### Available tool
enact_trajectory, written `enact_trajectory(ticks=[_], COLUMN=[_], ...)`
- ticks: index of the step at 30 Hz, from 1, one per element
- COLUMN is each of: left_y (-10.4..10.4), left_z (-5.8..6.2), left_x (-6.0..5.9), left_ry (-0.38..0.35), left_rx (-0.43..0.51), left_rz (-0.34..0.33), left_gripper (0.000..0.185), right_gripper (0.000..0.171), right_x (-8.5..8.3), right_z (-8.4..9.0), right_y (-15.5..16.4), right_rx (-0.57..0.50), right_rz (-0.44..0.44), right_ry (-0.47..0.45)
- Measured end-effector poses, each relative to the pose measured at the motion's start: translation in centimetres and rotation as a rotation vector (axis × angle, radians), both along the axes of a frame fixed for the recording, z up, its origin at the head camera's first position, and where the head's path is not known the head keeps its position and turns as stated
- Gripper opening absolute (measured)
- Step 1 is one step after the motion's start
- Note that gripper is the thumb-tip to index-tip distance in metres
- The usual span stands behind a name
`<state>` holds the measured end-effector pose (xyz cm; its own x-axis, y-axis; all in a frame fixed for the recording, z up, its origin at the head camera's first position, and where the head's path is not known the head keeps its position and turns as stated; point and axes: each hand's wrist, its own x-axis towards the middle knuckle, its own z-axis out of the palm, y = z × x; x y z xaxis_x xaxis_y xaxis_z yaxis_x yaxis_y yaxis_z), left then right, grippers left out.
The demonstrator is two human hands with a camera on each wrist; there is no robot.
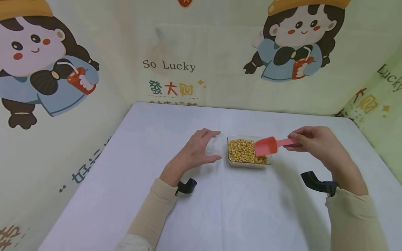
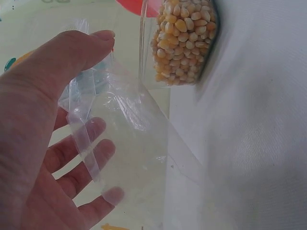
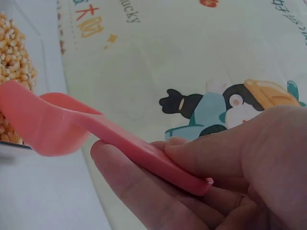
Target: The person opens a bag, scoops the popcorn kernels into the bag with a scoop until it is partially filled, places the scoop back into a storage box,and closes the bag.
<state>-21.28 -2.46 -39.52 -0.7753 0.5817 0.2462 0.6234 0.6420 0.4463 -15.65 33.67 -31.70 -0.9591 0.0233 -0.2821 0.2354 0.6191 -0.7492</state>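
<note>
A clear rectangular container (image 1: 269,161) full of yellow corn kernels (image 1: 243,150) sits mid-table. My right hand (image 1: 314,141) pinches the handle of a pink plastic scoop (image 1: 267,145), whose bowl hovers over the container's right side. In the right wrist view the scoop (image 3: 72,124) is held between thumb and fingers, the kernels (image 3: 14,72) behind it. My left hand (image 1: 198,150) holds a small clear plastic bag (image 1: 215,144) upright just left of the container. The left wrist view shows the bag (image 2: 120,134) between thumb and fingers, with the kernels (image 2: 184,40) beyond it.
The white table (image 1: 220,209) is walled by cartoon-printed panels on the left (image 1: 47,87), back (image 1: 220,59) and right (image 1: 383,115). Black wrist camera mounts (image 1: 186,185) sit at both cuffs.
</note>
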Motion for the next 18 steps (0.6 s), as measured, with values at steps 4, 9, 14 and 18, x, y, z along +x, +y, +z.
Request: enact_trajectory(ticks=[4, 9, 14, 18], left_y=[-0.1, -0.1, 0.0, -0.1], left_z=[0.0, 0.0, -0.1, -0.2], left_x=[0.0, 0.0, 0.0, -0.2], left_ry=[-0.001, -0.008, -0.009, 0.008], left_rx=[0.005, 0.001, 0.007, 0.017], left_rz=[0.0, 0.007, -0.003, -0.011], left_gripper=[0.077, 0.077, 0.077, 0.077], right_gripper=[0.054, 0.052, 0.051, 0.05], right_x=[-0.3, -0.5, -0.7, -1.0], right_z=[-0.1, -0.4, -0.5, -0.7], right_y=[-0.4, -0.6, -1.2, -1.7], right_rx=[0.018, 0.044, 0.082, 0.085], right_rz=[0.011, 0.02, 0.024, 0.031], right_ry=[0.003, 0.009, 0.023, 0.016])
